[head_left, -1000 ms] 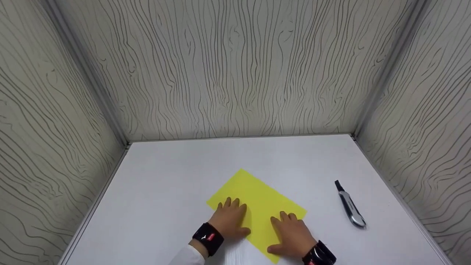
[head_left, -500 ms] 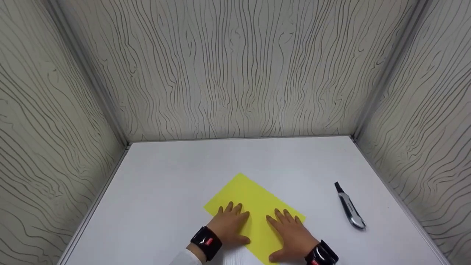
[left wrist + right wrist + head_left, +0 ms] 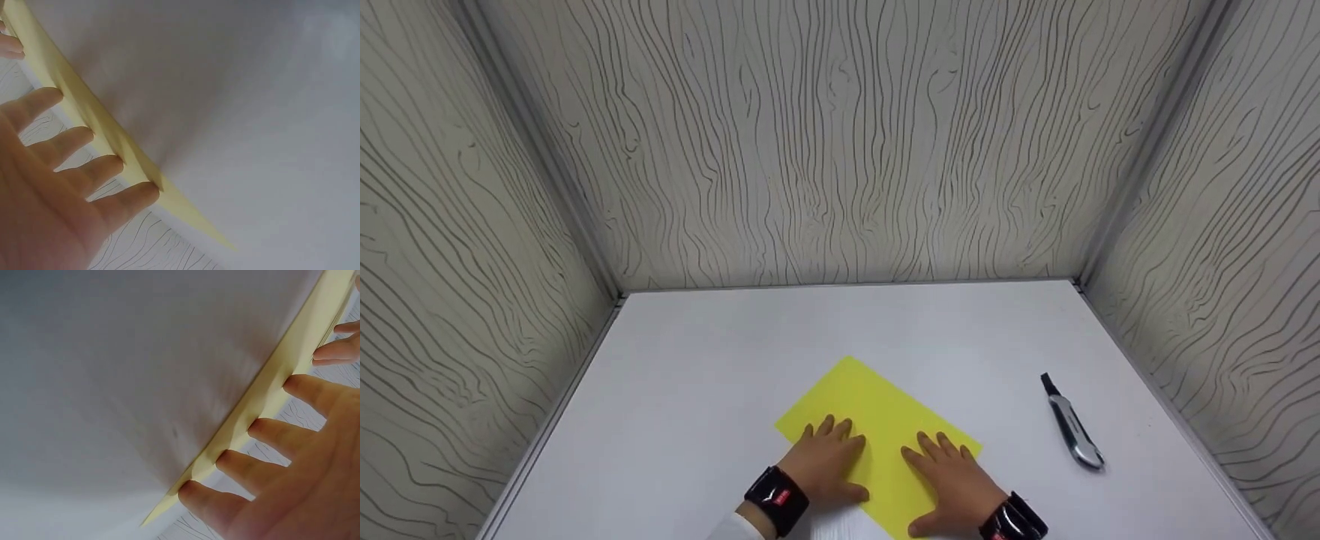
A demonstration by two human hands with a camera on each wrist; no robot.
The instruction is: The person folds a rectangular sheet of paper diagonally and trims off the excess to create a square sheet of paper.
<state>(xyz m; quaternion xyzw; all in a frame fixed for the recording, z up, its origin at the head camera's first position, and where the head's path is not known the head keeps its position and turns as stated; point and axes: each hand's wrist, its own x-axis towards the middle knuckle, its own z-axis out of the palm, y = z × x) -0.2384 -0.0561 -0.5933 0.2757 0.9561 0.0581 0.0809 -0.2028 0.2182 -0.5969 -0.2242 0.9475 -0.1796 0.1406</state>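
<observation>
A yellow sheet of paper (image 3: 877,412) lies turned at an angle on the white table, near its front. My left hand (image 3: 825,465) rests on the sheet's left part with the fingers spread and fairly straight. On the right part, my right hand (image 3: 956,484) also lies with spread fingers, its fingertips touching the paper. Both wrist views show the fingertips set down on the yellow paper (image 3: 112,135), seen at a very flat angle; the right wrist view shows the same paper (image 3: 264,388). Neither hand grips anything. The palms hide part of the near edge.
A utility knife (image 3: 1074,427) with a grey and black handle lies on the table (image 3: 697,375) to the right of the paper. Patterned panels (image 3: 840,150) stand at the back and on both sides.
The right hand's fingers have spread out and straightened on the paper. Sheet and hands sit slightly lower in the head view, as do the knife and the table's back edge.
</observation>
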